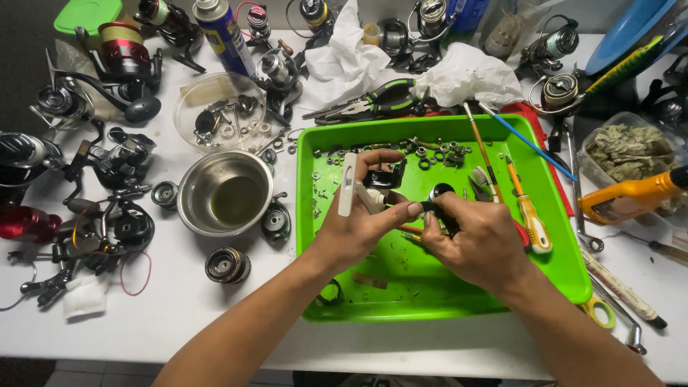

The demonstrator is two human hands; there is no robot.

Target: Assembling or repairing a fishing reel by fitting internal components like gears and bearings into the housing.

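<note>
Over a bright green tray point(437, 287), my left hand point(362, 222) grips a black fishing-reel body point(383, 175) and also pinches a white brush handle point(347, 184) that stands upright beside it. My right hand point(476, 240) is closed on a dark round reel part point(439, 193) right next to the reel body, and the thumb of my left hand touches it. Small nuts, washers and rings point(437, 152) lie scattered along the tray's far edge.
A steel bowl point(226, 195) with oily liquid and a clear dish point(218, 109) of small parts sit left of the tray. Several reels and spools crowd the left and back. A yellow-handled screwdriver point(529, 215), brushes, pliers point(373, 100), a spray can point(223, 32), an orange bottle point(631, 195) and wrenches lie around.
</note>
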